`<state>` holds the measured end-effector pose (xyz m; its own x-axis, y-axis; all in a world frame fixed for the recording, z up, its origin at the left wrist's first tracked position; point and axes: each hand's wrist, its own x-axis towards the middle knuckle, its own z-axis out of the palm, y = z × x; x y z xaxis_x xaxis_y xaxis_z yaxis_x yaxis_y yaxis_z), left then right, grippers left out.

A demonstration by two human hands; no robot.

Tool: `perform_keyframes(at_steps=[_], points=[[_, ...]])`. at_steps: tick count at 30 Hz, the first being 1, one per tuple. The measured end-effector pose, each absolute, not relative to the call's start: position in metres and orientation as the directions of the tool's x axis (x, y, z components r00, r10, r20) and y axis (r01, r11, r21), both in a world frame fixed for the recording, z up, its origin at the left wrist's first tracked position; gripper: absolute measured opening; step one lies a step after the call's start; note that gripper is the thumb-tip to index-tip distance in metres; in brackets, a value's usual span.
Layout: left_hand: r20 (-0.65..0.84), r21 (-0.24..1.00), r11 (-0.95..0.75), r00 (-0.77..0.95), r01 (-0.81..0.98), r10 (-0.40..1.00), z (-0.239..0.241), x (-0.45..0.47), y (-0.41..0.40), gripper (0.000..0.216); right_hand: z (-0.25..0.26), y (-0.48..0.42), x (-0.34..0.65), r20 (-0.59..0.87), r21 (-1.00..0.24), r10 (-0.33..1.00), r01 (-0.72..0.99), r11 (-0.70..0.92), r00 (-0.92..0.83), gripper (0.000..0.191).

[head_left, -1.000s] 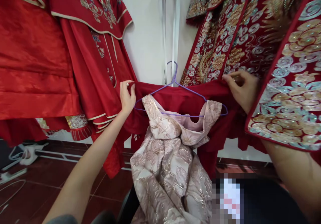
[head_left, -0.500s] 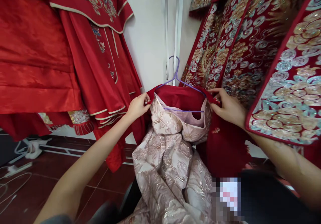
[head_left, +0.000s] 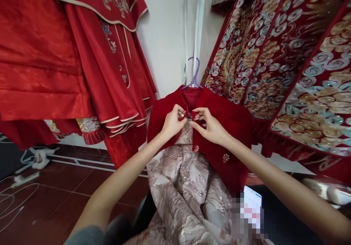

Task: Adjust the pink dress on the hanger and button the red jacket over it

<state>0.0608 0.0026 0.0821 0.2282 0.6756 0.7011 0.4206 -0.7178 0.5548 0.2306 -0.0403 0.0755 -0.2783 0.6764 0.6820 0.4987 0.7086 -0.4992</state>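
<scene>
Head view: on the purple hanger (head_left: 195,81), the red jacket (head_left: 236,122) hangs over the brocade dress (head_left: 188,179); below its hook, our left hand (head_left: 174,122) and right hand (head_left: 211,127) each pinch a jacket edge.

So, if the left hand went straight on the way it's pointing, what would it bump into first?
Besides the red jacket it pinches, the left hand would probably meet the right hand, which is just across from it, though depth is hard to judge.
</scene>
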Motion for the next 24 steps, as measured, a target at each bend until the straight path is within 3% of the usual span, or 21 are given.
perform_keyframes(at_steps=[6,12,18,24], points=[[0.709,0.634,-0.716,0.150,0.294,0.689,0.061,0.060,0.002,0.025,0.076,-0.049,0.242,0.717,-0.482,0.660,0.525,0.701,-0.224,0.026],[0.720,0.670,-0.710,0.041,0.219,0.692,0.060,0.064,-0.003,0.034,0.085,-0.047,0.237,0.699,-0.560,0.695,0.475,0.678,-0.167,0.019],[0.724,0.617,-0.739,0.173,0.271,0.667,0.066,0.058,-0.006,0.014,0.085,-0.034,0.238,0.709,-0.463,0.652,0.520,0.718,-0.269,0.010],[0.724,0.580,-0.757,0.236,0.301,0.648,0.070,0.055,-0.003,0.016,0.085,-0.027,0.236,0.721,-0.415,0.629,0.546,0.728,-0.290,0.010]])
